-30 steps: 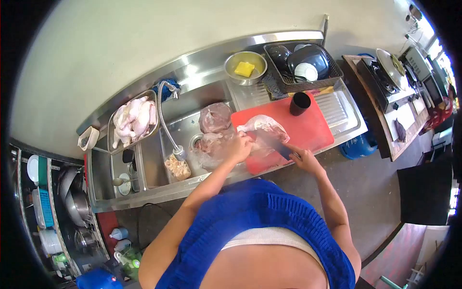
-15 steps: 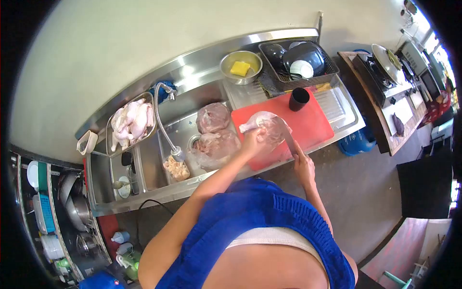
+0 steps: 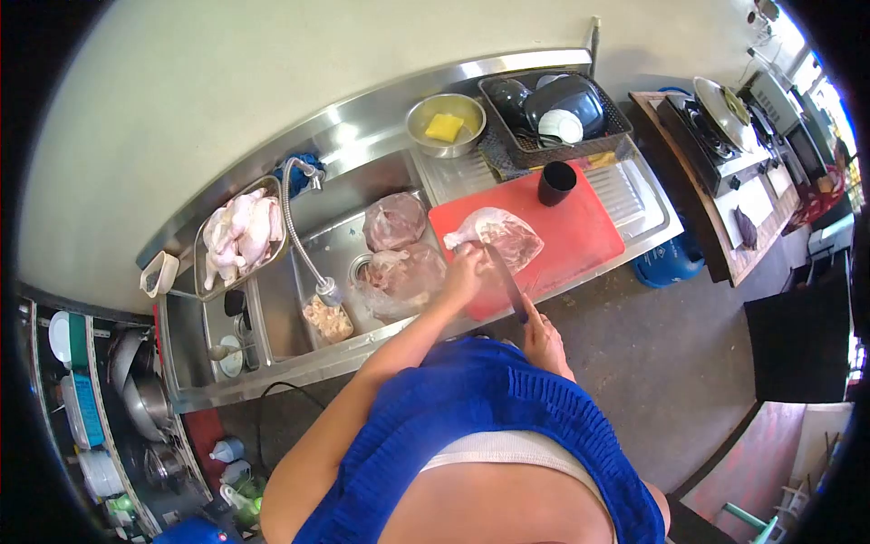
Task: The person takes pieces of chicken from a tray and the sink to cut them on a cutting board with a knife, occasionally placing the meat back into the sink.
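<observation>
A raw chicken leg quarter lies on the red cutting board, its bony end pointing left. My left hand is closed at its near edge, fingers bent against the meat close to the blade. In my right hand is the handle of a knife. The blade slants up and left across the board, its tip at the meat's lower edge beside my left fingertips. Behind the meat, a black cup stands on the board.
Bagged raw meat lies in the sink, near the flexible faucet and a bag of pale pieces. Whole chickens fill a tray at left. A bowl with a yellow sponge and a dish rack stand behind.
The knife has moved left and toward me, from over the meat's right part to its near edge. The leg quarter now lies flatter, and my left hand has shifted down to its near edge.
</observation>
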`<move>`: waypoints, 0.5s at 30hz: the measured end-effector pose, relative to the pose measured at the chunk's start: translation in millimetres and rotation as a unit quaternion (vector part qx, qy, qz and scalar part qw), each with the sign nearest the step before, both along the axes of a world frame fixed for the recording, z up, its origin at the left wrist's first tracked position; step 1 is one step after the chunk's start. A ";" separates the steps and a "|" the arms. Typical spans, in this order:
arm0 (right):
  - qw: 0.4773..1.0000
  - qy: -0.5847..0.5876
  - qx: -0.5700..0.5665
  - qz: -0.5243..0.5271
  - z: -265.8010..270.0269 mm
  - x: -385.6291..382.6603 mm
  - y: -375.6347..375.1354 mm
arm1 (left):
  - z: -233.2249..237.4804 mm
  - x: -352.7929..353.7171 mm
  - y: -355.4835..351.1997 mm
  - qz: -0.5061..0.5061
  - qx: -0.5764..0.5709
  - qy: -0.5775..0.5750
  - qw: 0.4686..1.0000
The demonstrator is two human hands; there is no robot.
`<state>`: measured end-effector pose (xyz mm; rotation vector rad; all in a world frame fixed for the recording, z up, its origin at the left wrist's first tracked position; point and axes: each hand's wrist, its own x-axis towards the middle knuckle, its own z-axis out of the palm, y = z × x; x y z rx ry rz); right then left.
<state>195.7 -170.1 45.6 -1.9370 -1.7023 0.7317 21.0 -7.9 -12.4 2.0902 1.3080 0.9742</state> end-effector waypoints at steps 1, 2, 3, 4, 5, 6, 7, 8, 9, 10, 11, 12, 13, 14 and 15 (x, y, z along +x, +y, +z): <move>1.000 -0.003 -0.020 0.000 2.1 -1.0 -1.7 | 1.3 -0.7 -1.2 -0.003 -0.008 -0.006 1.000; 1.000 -0.003 -0.021 -0.002 3.4 -0.5 -2.9 | 2.9 -1.0 -1.6 -0.007 -0.017 -0.012 1.000; 1.000 0.002 -0.023 0.005 4.0 -0.3 -3.4 | 2.8 -1.8 -0.4 -0.008 -0.016 -0.011 1.000; 1.000 0.008 -0.026 0.013 4.6 -0.3 -4.9 | 2.4 -2.9 -0.3 -0.013 -0.008 -0.010 1.000; 1.000 0.008 -0.027 0.012 5.5 0.1 -6.3 | 2.0 -3.3 -0.1 -0.018 0.000 -0.008 1.000; 0.999 0.003 -0.043 0.018 6.4 0.3 -7.2 | 3.4 -3.4 -0.2 -0.019 0.001 -0.008 1.000; 0.998 -0.002 -0.060 0.024 8.2 0.2 -7.2 | 5.4 -3.3 -0.4 -0.021 -0.014 -0.010 1.000; 0.998 -0.002 -0.060 0.023 9.6 -1.2 -5.9 | 7.4 -3.0 -0.8 -0.023 -0.029 -0.012 0.999; 0.996 -0.008 -0.085 0.032 13.0 -5.3 -2.6 | 10.0 -3.0 -1.6 -0.024 -0.030 -0.012 0.999; 0.993 -0.014 -0.111 0.039 16.3 -9.9 0.9 | 12.5 -2.8 -2.7 -0.023 -0.032 -0.008 0.999; 0.993 -0.015 -0.111 0.038 19.3 -15.6 7.3 | 15.1 -2.3 -2.4 -0.023 -0.033 -0.005 0.999; 0.996 0.002 -0.073 0.046 23.1 -22.2 14.0 | 11.9 -1.9 -2.4 -0.024 -0.034 -0.005 0.999; 0.998 0.019 -0.036 0.054 25.9 -25.8 16.7 | 8.6 -1.9 -2.5 -0.020 -0.013 -0.010 1.000; 0.998 0.020 -0.036 0.053 31.1 -26.3 16.9 | 5.9 -2.0 -1.3 -0.016 0.007 -0.015 1.000; 0.997 0.011 -0.063 0.054 38.0 -26.9 16.9 | 4.5 -2.1 -1.1 -0.017 0.007 -0.014 1.000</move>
